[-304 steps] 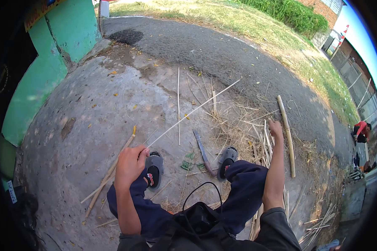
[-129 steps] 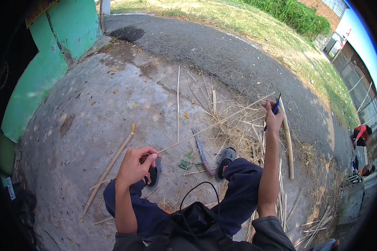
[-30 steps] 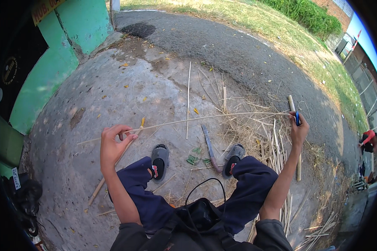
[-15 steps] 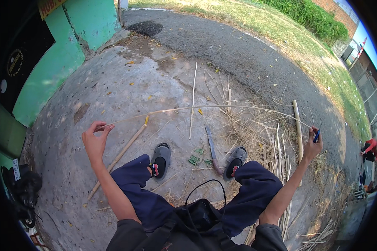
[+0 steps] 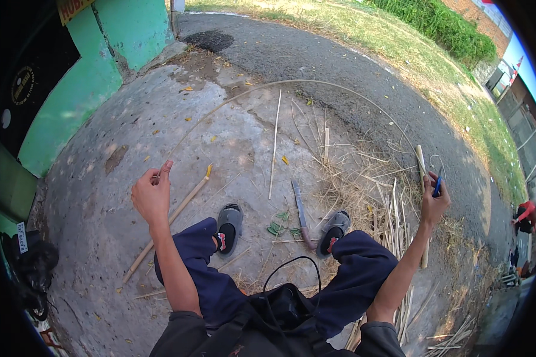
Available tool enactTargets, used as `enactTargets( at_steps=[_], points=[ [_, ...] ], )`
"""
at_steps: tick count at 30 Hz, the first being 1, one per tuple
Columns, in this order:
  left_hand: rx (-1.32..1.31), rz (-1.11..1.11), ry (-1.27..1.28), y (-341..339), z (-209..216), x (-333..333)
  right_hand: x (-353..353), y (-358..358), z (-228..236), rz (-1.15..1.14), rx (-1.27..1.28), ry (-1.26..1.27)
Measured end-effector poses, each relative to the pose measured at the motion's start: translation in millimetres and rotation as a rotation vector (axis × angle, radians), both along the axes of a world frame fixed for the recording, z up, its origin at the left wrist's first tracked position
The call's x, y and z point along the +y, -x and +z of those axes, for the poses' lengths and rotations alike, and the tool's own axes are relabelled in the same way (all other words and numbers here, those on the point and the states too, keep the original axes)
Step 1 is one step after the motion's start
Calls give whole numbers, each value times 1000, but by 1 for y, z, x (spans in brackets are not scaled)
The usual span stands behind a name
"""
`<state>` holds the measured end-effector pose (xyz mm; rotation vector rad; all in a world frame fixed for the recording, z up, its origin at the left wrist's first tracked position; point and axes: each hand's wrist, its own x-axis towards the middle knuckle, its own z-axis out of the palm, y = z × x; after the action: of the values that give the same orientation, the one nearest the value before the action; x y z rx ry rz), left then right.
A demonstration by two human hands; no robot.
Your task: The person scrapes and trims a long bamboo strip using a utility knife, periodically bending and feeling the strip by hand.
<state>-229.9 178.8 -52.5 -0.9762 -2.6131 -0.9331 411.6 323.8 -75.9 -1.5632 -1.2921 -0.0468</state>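
Note:
A long thin bamboo strip (image 5: 307, 81) bows away from me in a high arc between my two hands. My left hand (image 5: 150, 195) pinches its left end between thumb and fingers. Over on the right, my right hand (image 5: 436, 201) closes on the other end, and a small blue object (image 5: 438, 185) of unclear kind is held in the same grip. Between my feet lies a long-bladed knife (image 5: 299, 205) with a brown handle, touched by neither hand. A bamboo pole (image 5: 173, 219) rests on the ground by my left forearm.
Another pole (image 5: 425, 250) lies under my right hand, beside a pile of split strips (image 5: 395, 220) and shavings (image 5: 351, 178). A straight pale strip (image 5: 275, 143) lies ahead. Green leaves (image 5: 277, 228) are near the knife. A person in red (image 5: 525, 214) is at far right.
Both hands have come inward, toward each other. The strip, only slightly curved before, now bends into a much higher arc away from me.

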Motion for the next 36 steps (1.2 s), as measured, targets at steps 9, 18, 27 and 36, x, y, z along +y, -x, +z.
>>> enactTargets(
  at_steps=[9,18,27,36],
  points=[
    [-40,-1,-53,-2,2,0,2,-4,-3,-11,-62,8],
    [135,-24,-101,29,-17,-7,4,-31,-13,-38,16,-93],
    [233,-131,-246,55,-18,-21,-7,-56,-15,-39,-15,-69],
    [-83,102,37,10,16,-10,-8,-2,9,12,-89,-167]
  ],
)
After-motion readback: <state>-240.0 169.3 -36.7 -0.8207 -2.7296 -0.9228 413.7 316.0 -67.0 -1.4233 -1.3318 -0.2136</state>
